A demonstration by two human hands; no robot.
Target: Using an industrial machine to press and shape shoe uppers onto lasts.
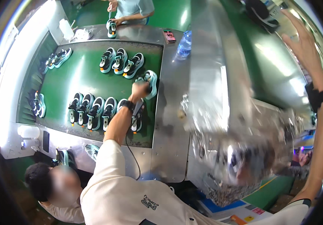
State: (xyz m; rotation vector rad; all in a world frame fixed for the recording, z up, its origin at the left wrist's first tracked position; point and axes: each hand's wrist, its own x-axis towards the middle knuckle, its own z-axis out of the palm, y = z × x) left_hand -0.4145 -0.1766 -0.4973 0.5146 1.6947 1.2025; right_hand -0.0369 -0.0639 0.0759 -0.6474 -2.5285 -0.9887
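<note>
My left hand (140,90) reaches over the green belt (64,82) at its right edge. Its fingers are closed on a black, white and mint sneaker (151,83), partly hiding it. My right hand (303,44) is raised at the far right with fingers spread and nothing in them. Just left of it, in the upper right, is a dark object with a pale band (261,15), which I cannot make out. Below my left hand runs a row of several similar sneakers (95,112), partly covered by my forearm. Beyond the hand stand three more sneakers (120,60).
More sneakers (61,58) lie at the belt's left side. A water bottle (184,45) and a phone (169,36) rest on the metal edge. Clear plastic wrapping (221,150) heaps up at right. One co-worker (133,11) handles a sneaker across the belt; another person (60,187) is lower left.
</note>
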